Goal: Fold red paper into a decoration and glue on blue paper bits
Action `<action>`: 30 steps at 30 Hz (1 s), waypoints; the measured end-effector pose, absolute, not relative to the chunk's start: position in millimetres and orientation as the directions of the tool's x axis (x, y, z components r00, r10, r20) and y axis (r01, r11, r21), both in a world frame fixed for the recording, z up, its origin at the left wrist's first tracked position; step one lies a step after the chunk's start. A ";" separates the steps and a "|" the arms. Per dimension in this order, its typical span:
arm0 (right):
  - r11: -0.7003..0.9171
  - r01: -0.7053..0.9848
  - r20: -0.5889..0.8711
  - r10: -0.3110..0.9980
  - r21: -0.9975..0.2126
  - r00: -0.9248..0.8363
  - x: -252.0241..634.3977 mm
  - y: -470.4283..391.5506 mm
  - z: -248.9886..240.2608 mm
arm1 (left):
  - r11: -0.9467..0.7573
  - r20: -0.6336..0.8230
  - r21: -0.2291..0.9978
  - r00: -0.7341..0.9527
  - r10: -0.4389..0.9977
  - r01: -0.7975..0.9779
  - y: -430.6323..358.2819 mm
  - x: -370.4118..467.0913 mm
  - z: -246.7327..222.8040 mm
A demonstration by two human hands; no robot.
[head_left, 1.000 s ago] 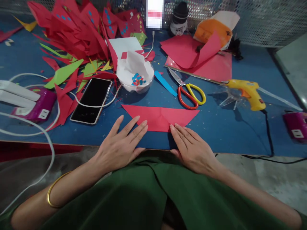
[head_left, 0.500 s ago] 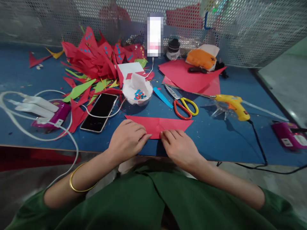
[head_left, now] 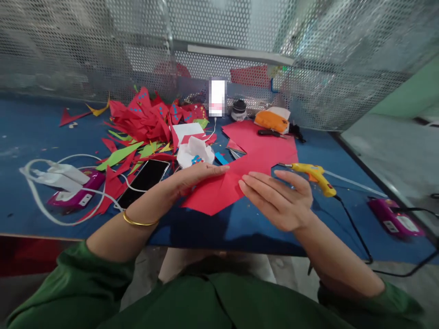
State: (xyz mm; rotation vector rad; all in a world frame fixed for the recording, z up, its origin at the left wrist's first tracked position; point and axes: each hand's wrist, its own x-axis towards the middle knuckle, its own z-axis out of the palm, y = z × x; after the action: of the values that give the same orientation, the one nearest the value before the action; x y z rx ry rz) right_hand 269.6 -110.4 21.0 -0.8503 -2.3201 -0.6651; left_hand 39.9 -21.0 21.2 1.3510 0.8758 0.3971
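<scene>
A creased sheet of red paper [head_left: 216,194] is raised off the table, tilted, in front of me. My left hand [head_left: 190,177] grips its left part, thumb along the top edge and the other fingers hidden behind it. My right hand [head_left: 279,198] is open at the paper's right side, fingers stretched out, fingertips at its surface; whether they touch I cannot tell. Just behind the paper show the scissors' blades [head_left: 234,154] and a blue paper strip [head_left: 221,158]; the scissors' handles are hidden. A white-lined bowl [head_left: 185,157] with small blue and red bits stands beyond my left hand.
Red paper pieces [head_left: 144,121] with blue dots are heaped at the back left. A black phone [head_left: 147,180] and white cables lie left. Red sheets [head_left: 265,148] and an orange pouch [head_left: 271,121] are behind. A yellow glue gun [head_left: 315,176] lies right, near a purple power socket [head_left: 394,217].
The red paper has been lifted from the table and tilted. My right hand has let go and opened, moving right. My left hand has turned thumb-up on the paper. My view has tipped upward.
</scene>
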 end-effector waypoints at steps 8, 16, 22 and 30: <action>0.570 0.801 0.793 0.398 0.180 -0.461 265.3 -58.7 -20.1 | 0.512 -0.397 0.846 0.465 0.792 -0.151 -24.7 40.4 3.3; 0.143 0.040 0.148 0.970 -0.989 0.195 248.4 -59.2 -28.5 | 0.401 -0.327 0.875 0.278 0.903 -0.271 -33.0 48.5 -10.0; -0.034 -0.141 -0.048 0.995 -0.989 0.092 232.2 -66.8 -29.7 | 0.347 -0.283 0.926 0.338 0.897 -0.147 -40.0 55.7 -22.0; -0.033 -0.087 -0.050 0.976 -0.996 0.210 243.2 -61.3 -34.1 | 0.411 -0.357 0.909 0.373 0.856 -0.072 -37.3 52.6 -19.9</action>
State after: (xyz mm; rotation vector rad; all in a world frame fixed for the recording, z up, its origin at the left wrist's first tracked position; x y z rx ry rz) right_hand 243.2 -61.3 -34.1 -1.2718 -0.9718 1.1184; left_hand 52.6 -37.3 -19.9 0.9608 1.0078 0.7291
